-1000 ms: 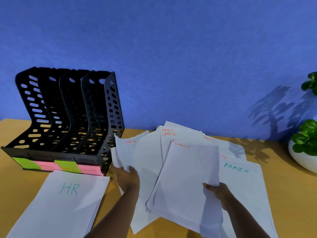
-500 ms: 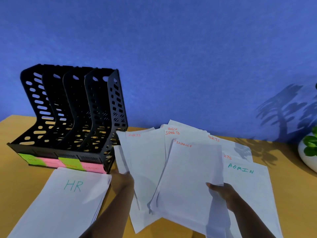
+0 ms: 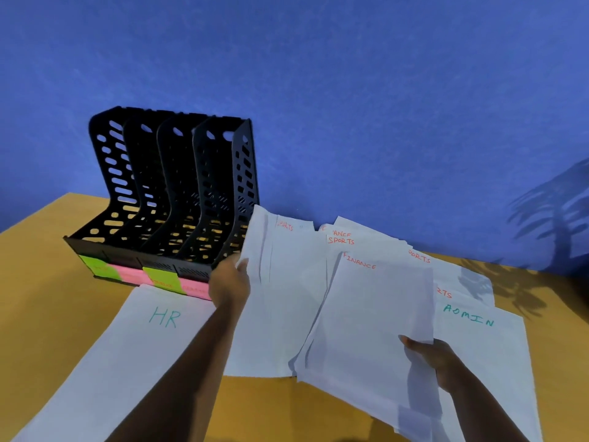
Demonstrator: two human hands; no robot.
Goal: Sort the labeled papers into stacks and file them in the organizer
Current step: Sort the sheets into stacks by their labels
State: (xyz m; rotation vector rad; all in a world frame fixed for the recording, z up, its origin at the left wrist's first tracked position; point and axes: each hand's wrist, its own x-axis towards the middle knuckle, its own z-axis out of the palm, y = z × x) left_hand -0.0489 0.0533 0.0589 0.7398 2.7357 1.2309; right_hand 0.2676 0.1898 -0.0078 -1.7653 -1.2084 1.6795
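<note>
A black organizer [image 3: 172, 199] with several slots stands at the back left, green and pink labels [image 3: 159, 277] along its front. An HR stack [image 3: 127, 352] lies flat in front of it. My left hand [image 3: 228, 283] grips the left edge of a few sheets marked SPORTS [image 3: 280, 282], lifted off the table. My right hand [image 3: 430, 355] pinches the lower right of a FINANCE sheet [image 3: 369, 320] on top of fanned papers. An ADMIN stack [image 3: 484, 352] lies under my right arm.
The wooden table [image 3: 41, 282] meets a blue wall behind. More SPORTS and FINANCE sheets [image 3: 360, 242] are spread at the back of the pile. A plant's shadow falls on the wall and table at the right.
My left hand has raised its SPORTS sheets up and back, toward the organizer's right end. My right hand keeps its hold on the FINANCE sheet. The view has shifted right and up.
</note>
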